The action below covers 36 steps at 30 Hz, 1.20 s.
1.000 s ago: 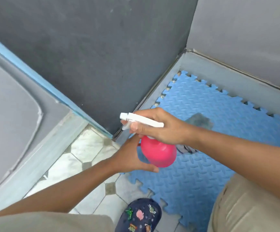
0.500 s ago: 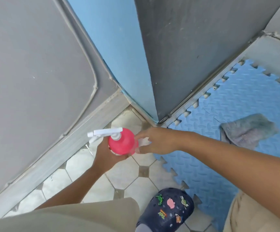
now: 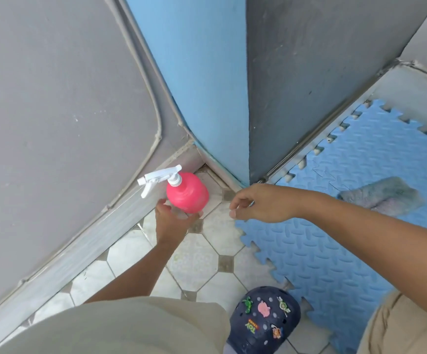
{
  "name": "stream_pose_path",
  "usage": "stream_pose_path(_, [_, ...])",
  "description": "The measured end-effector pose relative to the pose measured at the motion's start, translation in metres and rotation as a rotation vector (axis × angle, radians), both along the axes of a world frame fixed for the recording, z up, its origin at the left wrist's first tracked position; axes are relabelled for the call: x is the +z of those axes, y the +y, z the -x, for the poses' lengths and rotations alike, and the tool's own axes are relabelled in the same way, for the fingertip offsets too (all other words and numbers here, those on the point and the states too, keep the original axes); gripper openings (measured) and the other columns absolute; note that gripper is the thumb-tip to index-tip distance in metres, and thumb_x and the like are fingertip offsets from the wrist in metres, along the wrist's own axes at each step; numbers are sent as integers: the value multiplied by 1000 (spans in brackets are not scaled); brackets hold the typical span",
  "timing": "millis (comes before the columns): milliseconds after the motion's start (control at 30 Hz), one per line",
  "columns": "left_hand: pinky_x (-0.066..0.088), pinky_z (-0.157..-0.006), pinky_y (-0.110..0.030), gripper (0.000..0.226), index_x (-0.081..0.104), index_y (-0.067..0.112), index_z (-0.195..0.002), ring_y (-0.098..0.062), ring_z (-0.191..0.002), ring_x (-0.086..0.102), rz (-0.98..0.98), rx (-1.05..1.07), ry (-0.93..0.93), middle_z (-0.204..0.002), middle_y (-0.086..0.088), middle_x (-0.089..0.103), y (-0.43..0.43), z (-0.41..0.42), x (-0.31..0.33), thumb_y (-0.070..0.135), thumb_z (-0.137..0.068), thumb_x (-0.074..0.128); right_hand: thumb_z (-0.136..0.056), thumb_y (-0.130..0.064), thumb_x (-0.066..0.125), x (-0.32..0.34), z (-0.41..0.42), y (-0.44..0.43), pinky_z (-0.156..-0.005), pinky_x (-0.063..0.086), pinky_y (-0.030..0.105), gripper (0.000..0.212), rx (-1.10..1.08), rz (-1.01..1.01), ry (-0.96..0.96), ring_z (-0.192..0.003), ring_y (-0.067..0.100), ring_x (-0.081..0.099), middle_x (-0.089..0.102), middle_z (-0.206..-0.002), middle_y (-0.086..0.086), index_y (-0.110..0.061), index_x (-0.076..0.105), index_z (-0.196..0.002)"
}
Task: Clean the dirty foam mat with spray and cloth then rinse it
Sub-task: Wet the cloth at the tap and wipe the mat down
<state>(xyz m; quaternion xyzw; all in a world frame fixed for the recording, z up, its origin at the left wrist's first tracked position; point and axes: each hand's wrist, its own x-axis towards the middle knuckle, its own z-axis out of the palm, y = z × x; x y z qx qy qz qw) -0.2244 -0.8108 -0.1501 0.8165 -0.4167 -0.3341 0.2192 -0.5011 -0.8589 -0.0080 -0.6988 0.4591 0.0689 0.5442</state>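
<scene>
A pink spray bottle (image 3: 187, 192) with a white trigger head stands on the tiled floor by the wall's foot. My left hand (image 3: 172, 222) wraps its lower side from the front. Off to its right, my right hand (image 3: 259, 203) hovers over the tiles with fingers loosely curled and nothing in them. The blue foam mat (image 3: 347, 226) with jigsaw edges lies on the right. A crumpled grey cloth (image 3: 383, 198) rests on the mat behind my right forearm.
Grey and blue walls meet in a corner (image 3: 245, 149) just behind the bottle. White octagonal floor tiles (image 3: 194, 261) lie between the wall and the mat. My dark clog (image 3: 263, 320) with charms stands at the mat's near edge, between my beige-clad knees.
The bottle went from above the mat leftwards and down onto the tiles by the wall. My right hand let go of it and drew back to the right. The view swung left.
</scene>
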Motion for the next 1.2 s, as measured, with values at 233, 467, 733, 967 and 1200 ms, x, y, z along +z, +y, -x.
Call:
stream_pose_path(233, [36,-55,-29,49,41,21,-64,-12,-53,43,-20,-550,-98,-53,9,42,12,47,8,59,-87,61,-98,-50,60,16,44,-7,-83,56,28,32,-97,-4,53,-96,10,70,71,-112,-5,-26,71,-116])
stream_pose_path(467, [47,-66,-31,28,54,21,-83,-8,-67,51,105,-1272,-50,-71,8,56,-29,179,78,46,-95,57,-99,-13,50,8,142,-16,-68,56,27,20,-445,-26,165,-90,19,75,75,-102,2,-12,70,-102])
stream_pose_path(733, [51,-72,-36,17,60,15,-90,-18,-72,59,491,-1174,171,-79,3,63,-102,292,169,31,-94,65,-88,-2,49,-71,235,15,-80,50,32,30,-878,170,425,-101,27,58,63,-114,9,-24,62,-101])
stream_pose_path(967, [50,-69,-27,16,61,11,-90,-16,-70,57,768,-1138,215,-79,2,63,-137,350,259,26,-93,66,-85,-43,78,-103,271,54,-100,46,45,71,-1303,128,488,-127,42,51,49,-137,21,-5,45,-135])
stream_pose_path(1200, [37,-62,-11,18,61,11,-90,-16,-69,58,1047,-1169,128,-78,3,62,-148,382,338,28,-92,67,-82,-37,82,-109,245,52,-77,52,32,51,-1295,-124,264,-89,21,58,59,-103,5,-7,60,-117])
